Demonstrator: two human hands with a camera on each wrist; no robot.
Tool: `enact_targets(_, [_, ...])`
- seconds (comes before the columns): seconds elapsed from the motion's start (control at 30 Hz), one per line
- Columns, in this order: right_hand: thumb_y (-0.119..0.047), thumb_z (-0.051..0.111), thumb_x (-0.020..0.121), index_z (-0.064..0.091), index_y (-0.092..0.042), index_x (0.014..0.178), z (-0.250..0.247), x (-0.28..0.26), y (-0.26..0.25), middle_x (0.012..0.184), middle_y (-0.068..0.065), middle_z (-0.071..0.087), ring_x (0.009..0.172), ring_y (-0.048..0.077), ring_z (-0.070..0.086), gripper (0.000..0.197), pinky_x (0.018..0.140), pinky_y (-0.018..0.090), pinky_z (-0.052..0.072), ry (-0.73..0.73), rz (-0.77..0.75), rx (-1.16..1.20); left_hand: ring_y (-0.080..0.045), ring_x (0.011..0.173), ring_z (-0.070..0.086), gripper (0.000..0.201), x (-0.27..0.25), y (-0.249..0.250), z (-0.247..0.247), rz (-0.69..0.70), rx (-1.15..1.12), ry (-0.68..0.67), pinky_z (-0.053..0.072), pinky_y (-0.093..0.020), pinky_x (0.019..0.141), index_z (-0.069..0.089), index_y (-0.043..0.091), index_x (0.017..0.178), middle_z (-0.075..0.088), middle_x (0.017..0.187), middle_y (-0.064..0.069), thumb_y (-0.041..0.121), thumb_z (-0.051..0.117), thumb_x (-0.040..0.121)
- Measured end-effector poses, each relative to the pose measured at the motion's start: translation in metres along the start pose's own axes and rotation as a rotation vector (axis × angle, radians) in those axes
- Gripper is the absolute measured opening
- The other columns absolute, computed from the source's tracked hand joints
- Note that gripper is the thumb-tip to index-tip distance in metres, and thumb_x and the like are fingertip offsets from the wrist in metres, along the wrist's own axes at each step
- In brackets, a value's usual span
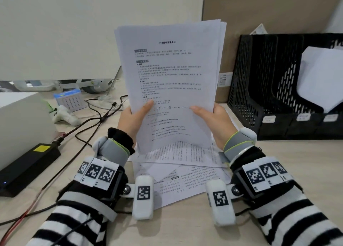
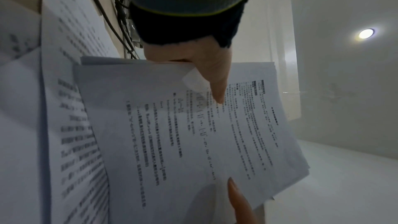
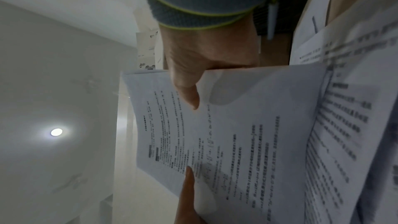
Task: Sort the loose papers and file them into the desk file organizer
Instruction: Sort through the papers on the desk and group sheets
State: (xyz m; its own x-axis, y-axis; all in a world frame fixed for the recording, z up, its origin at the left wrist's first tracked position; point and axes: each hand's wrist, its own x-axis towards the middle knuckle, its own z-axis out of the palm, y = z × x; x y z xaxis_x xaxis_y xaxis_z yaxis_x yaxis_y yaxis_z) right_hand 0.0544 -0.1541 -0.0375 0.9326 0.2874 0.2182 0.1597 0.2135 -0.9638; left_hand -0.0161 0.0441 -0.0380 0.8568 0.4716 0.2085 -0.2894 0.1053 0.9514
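Note:
I hold a stack of printed papers (image 1: 172, 75) upright above the desk, printed side toward me. My left hand (image 1: 136, 116) pinches its lower left edge, thumb on the front sheet. My right hand (image 1: 209, 116) pinches the lower right edge the same way. The wrist views show the same stack (image 2: 193, 125) (image 3: 237, 125) with each thumb across the top sheet and the fingers hidden behind. More loose printed sheets (image 1: 185, 164) lie flat on the desk under my wrists. The black mesh file organizer (image 1: 259, 82) stands at the right, with white paper (image 1: 321, 78) in a right-hand slot.
A black power brick (image 1: 27, 166) and tangled cables (image 1: 89, 123) lie on the left of the desk, next to a white box (image 1: 20, 119). A small blue-topped box (image 1: 69, 99) sits at the back left. A brown cardboard panel (image 1: 259, 10) stands behind the organizer.

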Motion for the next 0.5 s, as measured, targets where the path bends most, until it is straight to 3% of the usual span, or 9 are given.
enact_targets(0.1, [-0.014,0.069,0.085,0.060,-0.012,0.115,-0.004,0.003,0.000,0.105,0.000,0.071,0.091,0.012,0.069,0.032,0.075,0.025,0.056,0.033,-0.042,0.027,-0.026,0.098,0.069,0.024,0.000,0.002,0.001,0.057,-0.016,0.026,0.056,-0.043,0.085,0.065,0.016,0.109,0.071,0.110,-0.006,0.022,0.069,0.086])
enact_targets(0.23, [-0.012,0.065,0.088,0.055,-0.013,0.125,-0.003,0.003,0.009,0.116,0.001,0.068,0.104,0.016,0.066,0.039,0.089,0.030,0.053,-0.065,0.058,-0.085,-0.026,0.097,0.070,0.034,0.002,-0.002,0.000,0.042,-0.018,0.060,0.057,-0.042,0.083,0.062,0.010,0.117,0.071,0.110,-0.008,0.018,0.070,0.085])
enact_targets(0.4, [-0.011,0.060,0.091,0.050,-0.013,0.128,-0.002,0.005,0.011,0.120,0.003,0.065,0.107,0.018,0.064,0.039,0.093,0.035,0.052,-0.094,0.090,-0.098,-0.024,0.091,0.071,0.015,0.001,-0.004,-0.001,-0.079,-0.026,0.039,0.058,-0.041,0.080,0.067,0.013,0.099,0.072,0.104,-0.007,0.010,0.069,0.084])
enact_targets(0.5, [-0.009,0.058,0.092,0.052,-0.012,0.128,-0.002,0.006,0.012,0.118,0.003,0.066,0.106,0.019,0.065,0.037,0.092,0.035,0.052,-0.092,0.101,-0.102,-0.024,0.091,0.071,0.018,0.002,-0.001,-0.003,-0.126,-0.043,-0.007,0.058,-0.040,0.078,0.067,0.013,0.102,0.073,0.103,-0.007,0.011,0.069,0.084])
